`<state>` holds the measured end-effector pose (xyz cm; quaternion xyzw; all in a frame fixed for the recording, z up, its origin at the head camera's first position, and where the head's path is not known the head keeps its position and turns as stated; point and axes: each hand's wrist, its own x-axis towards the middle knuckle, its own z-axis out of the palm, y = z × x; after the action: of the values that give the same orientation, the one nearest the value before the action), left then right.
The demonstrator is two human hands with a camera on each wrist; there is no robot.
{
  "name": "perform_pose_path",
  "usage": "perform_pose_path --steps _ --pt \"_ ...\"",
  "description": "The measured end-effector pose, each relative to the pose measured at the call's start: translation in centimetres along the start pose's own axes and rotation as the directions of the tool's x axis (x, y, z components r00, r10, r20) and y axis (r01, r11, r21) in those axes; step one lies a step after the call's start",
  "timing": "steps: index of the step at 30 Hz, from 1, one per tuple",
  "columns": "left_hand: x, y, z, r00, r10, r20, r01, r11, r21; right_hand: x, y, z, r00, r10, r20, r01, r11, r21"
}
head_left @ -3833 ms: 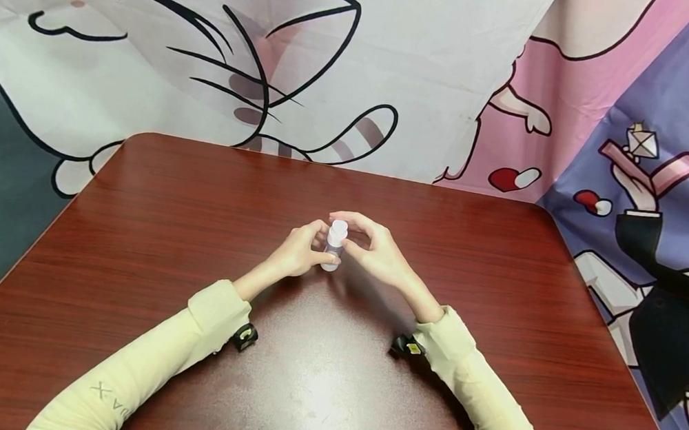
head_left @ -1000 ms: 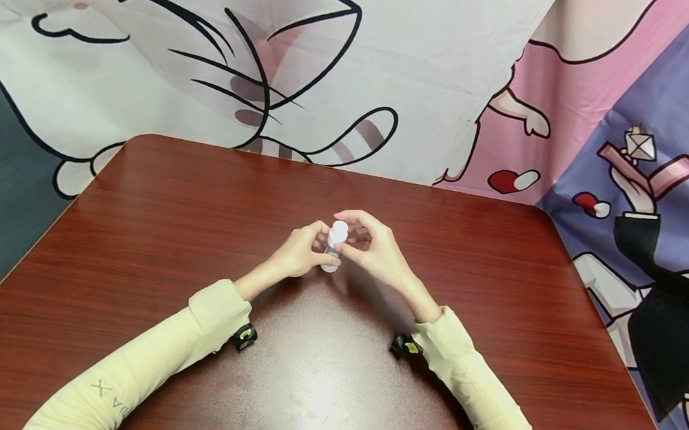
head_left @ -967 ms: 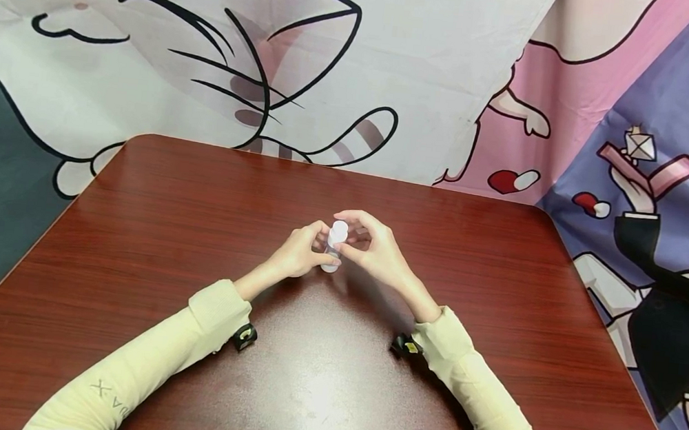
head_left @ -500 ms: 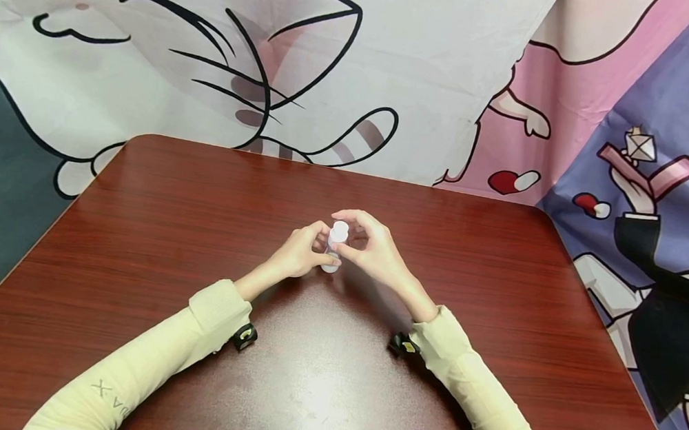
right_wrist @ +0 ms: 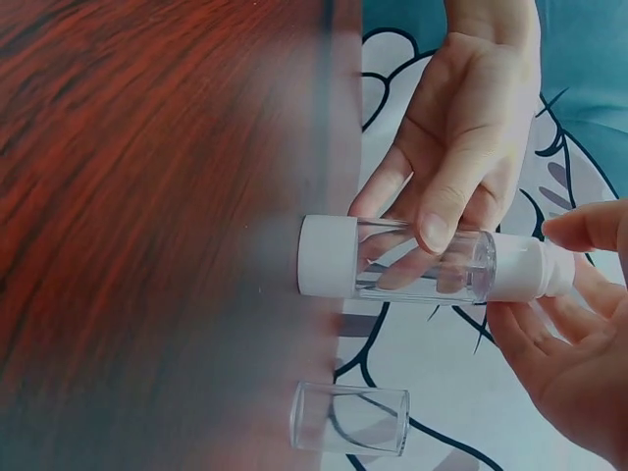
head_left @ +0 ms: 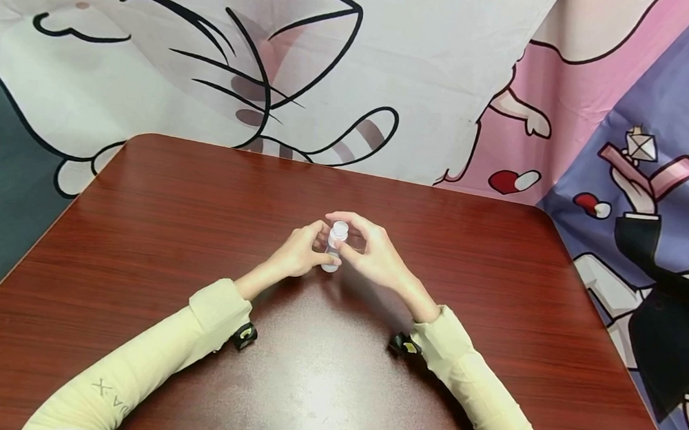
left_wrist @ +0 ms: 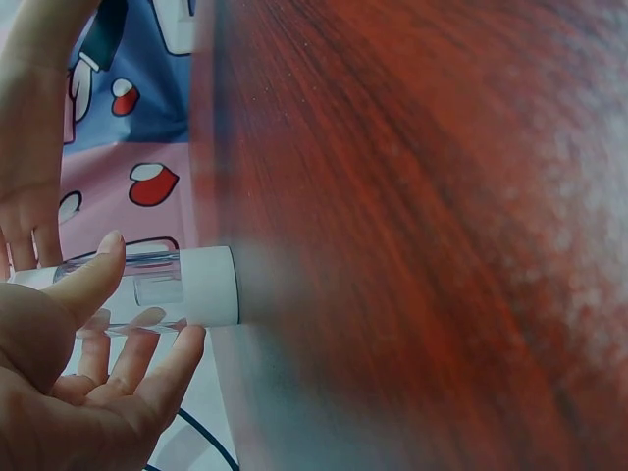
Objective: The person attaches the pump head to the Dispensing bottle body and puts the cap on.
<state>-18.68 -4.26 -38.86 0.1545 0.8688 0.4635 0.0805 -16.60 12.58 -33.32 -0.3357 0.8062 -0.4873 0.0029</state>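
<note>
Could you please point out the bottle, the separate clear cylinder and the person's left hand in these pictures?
Bottle (right_wrist: pixel 456 275): right wrist view, on its clear body.
Clear cylinder (right_wrist: pixel 350 419): right wrist view, on its side wall.
Left hand (head_left: pixel 299 251): head view, on the middle of the hand.

An indoor spot set up for recording is suggested; whether it belongs to a home, an office or a studio cannot be told. The middle is taken up by a table (head_left: pixel 217 178), topped in glossy red-brown wood grain and rounded at its far corners. Behind its far edge a creased cloth (head_left: pixel 446 65) is hung, printed with a large cartoon cat (head_left: pixel 167 52). Past the far right corner and along the right edge, cartoon figures (head_left: pixel 676 330) are shown on pink and violet. Light is mirrored as a glare (head_left: pixel 320 406) toward the near edge, and wrist cameras (head_left: pixel 244 336) are worn.
</note>
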Motion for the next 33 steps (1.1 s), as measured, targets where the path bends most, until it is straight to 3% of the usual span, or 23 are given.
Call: perform_pose_path --steps 5,14,33 --pt "0.0 0.0 -0.1 1.0 0.006 -0.006 -0.006 1.0 0.0 -0.1 0.0 0.0 1.0 0.013 -0.028 -0.014 0.999 -0.043" --pt "-0.1 0.1 0.0 1.0 0.006 -0.011 -0.006 1.0 -0.003 -0.1 3.5 0.2 0.998 0.045 -0.05 -0.047 0.998 -0.052" --pt "0.0 0.0 0.0 1.0 0.007 -0.002 -0.007 1.0 -0.012 0.0 4.2 0.5 0.99 -0.019 -0.139 -0.002 0.989 -0.148"
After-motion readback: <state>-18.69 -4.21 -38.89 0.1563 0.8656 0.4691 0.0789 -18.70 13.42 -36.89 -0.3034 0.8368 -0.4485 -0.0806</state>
